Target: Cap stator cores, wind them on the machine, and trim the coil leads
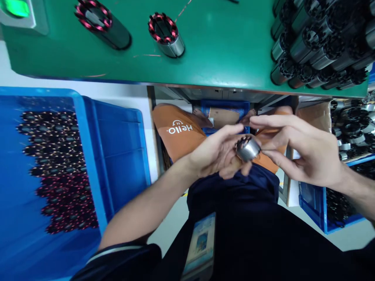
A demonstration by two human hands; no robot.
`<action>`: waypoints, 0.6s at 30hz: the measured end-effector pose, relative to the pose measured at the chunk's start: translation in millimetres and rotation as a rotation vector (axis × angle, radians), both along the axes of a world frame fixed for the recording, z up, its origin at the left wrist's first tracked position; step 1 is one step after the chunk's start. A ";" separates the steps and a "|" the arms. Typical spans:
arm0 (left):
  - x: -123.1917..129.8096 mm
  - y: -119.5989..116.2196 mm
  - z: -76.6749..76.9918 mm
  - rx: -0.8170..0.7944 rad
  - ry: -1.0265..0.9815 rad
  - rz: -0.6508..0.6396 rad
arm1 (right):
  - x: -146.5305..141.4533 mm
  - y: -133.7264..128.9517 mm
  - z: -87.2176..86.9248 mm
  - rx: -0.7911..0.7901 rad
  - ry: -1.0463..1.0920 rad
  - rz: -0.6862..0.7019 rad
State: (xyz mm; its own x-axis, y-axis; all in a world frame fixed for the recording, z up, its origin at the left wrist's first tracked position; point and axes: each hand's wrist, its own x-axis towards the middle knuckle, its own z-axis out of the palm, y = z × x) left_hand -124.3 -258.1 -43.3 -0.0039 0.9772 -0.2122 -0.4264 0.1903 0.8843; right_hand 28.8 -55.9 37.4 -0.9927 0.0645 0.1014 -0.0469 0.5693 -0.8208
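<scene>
Above my lap, my left hand (224, 154) holds a small silver metal ring-shaped core (248, 149) with dark teeth along its edge. Beside it, on the right, my right hand (304, 150) has its thumb and index finger pinched at the core's lower right side; whatever lies between those fingertips is too small to make out. On the green table stand a wound core with red-pink wire (172, 45) and a taller dark one (113, 33), also with red-pink wire at its top.
Stacked silver and black cores (310, 47) fill the table's (216, 50) right end. A blue bin (79, 128) with rows of wound cores is at left. Another blue bin (312, 203) and a carton of cores (318, 115) stand at right. A green-lit device (35, 19) sits top left.
</scene>
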 end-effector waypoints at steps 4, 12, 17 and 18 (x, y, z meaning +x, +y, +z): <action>10.0 -4.4 -25.4 0.110 0.599 0.554 | 13.2 -1.3 -20.8 -0.412 -0.319 -0.171; 24.0 -12.6 19.3 0.237 0.758 0.458 | 3.3 13.9 -10.1 -0.185 -0.161 -0.025; 10.1 -18.6 35.2 0.198 0.632 0.356 | 1.8 39.2 7.9 -0.166 -0.016 0.032; 9.8 -19.2 34.3 0.248 0.761 0.435 | 1.1 39.7 7.4 -0.246 -0.096 0.018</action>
State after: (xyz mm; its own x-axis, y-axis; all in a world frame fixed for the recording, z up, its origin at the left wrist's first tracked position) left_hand -114.5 -277.4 -9.0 -0.4364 0.8739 0.2143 0.2992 -0.0837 0.9505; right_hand 29.9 -16.2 44.8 -0.9983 0.0574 -0.0096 0.0292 0.3519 -0.9356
